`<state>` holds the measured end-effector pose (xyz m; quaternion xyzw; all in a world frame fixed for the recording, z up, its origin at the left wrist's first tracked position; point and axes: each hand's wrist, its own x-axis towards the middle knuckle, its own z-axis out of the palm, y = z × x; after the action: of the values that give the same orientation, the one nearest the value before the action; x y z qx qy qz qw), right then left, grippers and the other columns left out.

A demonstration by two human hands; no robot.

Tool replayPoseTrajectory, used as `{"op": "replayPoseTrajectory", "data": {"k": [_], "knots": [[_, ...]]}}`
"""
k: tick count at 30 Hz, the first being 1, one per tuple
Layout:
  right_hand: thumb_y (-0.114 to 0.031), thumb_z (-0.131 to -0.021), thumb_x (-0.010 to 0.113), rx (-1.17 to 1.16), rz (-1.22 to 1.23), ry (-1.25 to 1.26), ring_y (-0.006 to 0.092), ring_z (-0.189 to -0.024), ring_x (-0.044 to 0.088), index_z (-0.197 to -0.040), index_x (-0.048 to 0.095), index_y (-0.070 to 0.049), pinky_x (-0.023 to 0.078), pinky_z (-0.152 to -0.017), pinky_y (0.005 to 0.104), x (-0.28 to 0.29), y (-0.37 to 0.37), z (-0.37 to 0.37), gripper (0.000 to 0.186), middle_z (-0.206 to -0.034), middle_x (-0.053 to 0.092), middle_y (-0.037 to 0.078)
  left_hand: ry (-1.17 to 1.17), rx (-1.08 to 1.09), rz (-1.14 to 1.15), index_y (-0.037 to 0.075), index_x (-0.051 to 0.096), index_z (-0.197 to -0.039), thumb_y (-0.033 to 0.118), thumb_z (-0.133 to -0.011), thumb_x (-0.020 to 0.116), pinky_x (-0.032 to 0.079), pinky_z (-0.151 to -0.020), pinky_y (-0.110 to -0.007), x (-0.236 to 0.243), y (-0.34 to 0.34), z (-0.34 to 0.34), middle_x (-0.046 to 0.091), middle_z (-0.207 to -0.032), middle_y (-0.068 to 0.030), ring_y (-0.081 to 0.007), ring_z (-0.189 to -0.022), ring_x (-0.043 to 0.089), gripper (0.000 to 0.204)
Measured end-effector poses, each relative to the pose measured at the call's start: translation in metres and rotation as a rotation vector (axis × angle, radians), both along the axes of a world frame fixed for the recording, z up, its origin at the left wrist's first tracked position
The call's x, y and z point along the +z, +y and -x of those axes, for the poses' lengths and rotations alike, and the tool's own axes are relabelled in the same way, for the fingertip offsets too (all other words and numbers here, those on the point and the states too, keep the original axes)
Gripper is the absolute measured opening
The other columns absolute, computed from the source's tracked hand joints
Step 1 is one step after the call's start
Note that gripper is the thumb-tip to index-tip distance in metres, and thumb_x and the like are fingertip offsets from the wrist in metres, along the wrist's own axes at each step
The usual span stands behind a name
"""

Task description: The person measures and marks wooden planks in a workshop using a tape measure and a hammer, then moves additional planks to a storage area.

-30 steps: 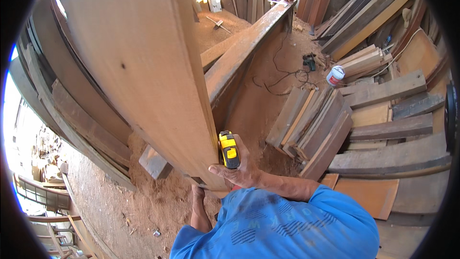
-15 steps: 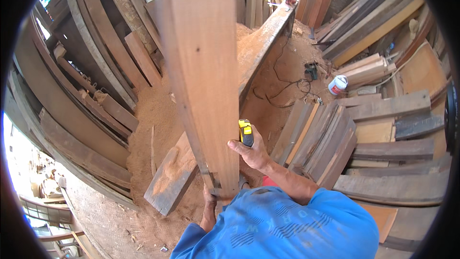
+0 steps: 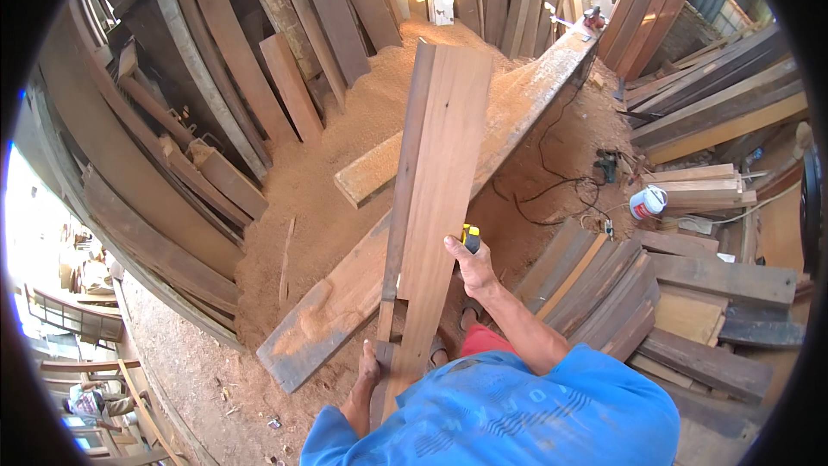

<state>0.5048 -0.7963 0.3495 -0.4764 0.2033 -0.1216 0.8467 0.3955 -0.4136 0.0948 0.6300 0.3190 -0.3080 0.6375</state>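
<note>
Long brown wooden plank (image 3: 447, 147): I'd steady it, left hand (image 3: 369, 366) gripping its left edge, right hand (image 3: 474, 266) clutching yellow-black tape measure (image 3: 471, 236).

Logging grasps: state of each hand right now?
Left hand: closed on the plank at its left edge, low down.
Right hand: holding a yellow tape measure, thumb on the plank.

tape measure (image 3: 471, 237): 1 | held timber (image 3: 444, 155): 1 | bare hands (image 3: 477, 270): 2 | sandals (image 3: 438, 351): 2 | white bucket (image 3: 648, 202): 1 | green power tool (image 3: 607, 166): 1 | blue T-shirt (image 3: 517, 410): 1
</note>
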Motion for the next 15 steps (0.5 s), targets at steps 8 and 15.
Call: {"op": "replayPoseTrajectory", "data": {"k": [8,15], "knots": [[-0.028,-0.092,0.076,0.041,-0.069,0.183,0.0094,-0.089,0.06,-0.105,0.066,-0.007,0.051,-0.081,0.0308,-0.048,-0.079,-0.063,0.027,-0.097,0.065,-0.002,0.085,-0.184,-0.121,-0.009,0.055,-0.136,0.072,-0.099,0.027,0.039,-0.111,-0.039,0.067,-0.05,-0.033,0.058,-0.136,-0.0265,-0.0329,-0.129,0.054,0.094],[-0.028,-0.093,0.075,-0.005,-0.12,0.249,0.0165,-0.095,0.066,-0.112,0.065,-0.006,0.058,-0.082,0.0391,-0.116,-0.18,-0.08,0.031,-0.106,0.069,0.005,0.145,-0.337,-0.204,-0.007,0.05,-0.142,0.076,-0.098,0.018,0.033,-0.115,-0.039,0.095,-0.147,-0.073,0.052,-0.144,-0.0239,-0.0317,-0.136,0.047,0.099]]}}
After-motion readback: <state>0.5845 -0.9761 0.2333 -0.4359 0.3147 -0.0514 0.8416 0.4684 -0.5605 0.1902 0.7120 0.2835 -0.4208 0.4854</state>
